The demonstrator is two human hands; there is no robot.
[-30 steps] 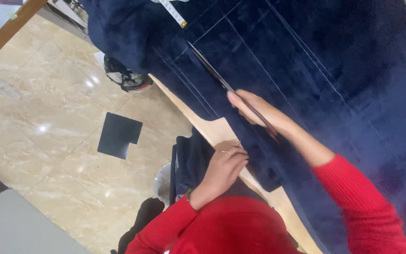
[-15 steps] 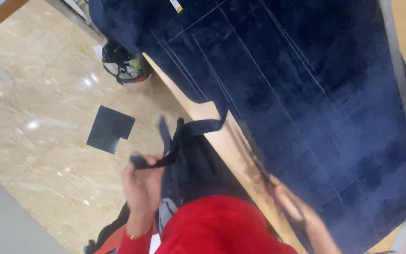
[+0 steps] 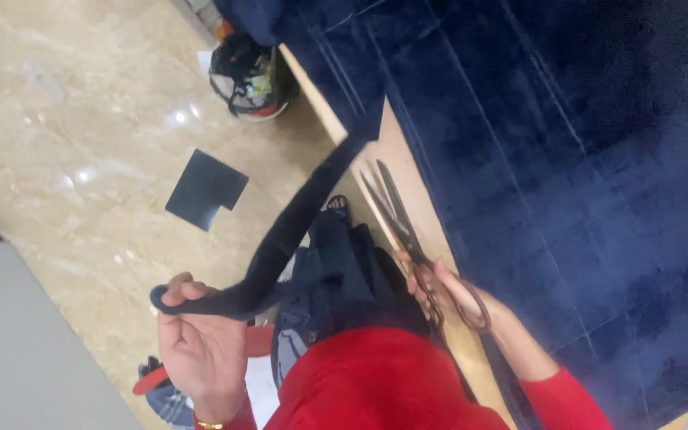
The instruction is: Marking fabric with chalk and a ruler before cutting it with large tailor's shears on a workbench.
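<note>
In the head view, a long, narrow strip of dark navy fabric (image 3: 296, 231) is held in the left hand (image 3: 197, 346), the grip closed around its lower end, with the fingers curled over it at the lower left. From that hand the strip is drawn upward and to the right, over the floor, to the corner of the large navy cloth (image 3: 567, 159), to which it appears to be joined near the edge of the tabletop (image 3: 408, 191).

A pair of large scissors (image 3: 408, 239) is gripped by the right hand (image 3: 455, 291): the fingers are passed through the dark handle loops, and the blades are seen slightly parted, pointing up along the bare wooden edge of the tabletop, just beside the cloth. Pale chalk lines are seen running across the cloth.

Red sleeves and a red top are seen at the bottom of the view, with dark garments below the tabletop's edge.

On the glossy beige marble floor (image 3: 81, 119), a dark square piece (image 3: 205, 189) is seen lying flat, well apart from the hands. A round, dark helmet-like object (image 3: 250, 76) is seen on the floor near the top.
</note>
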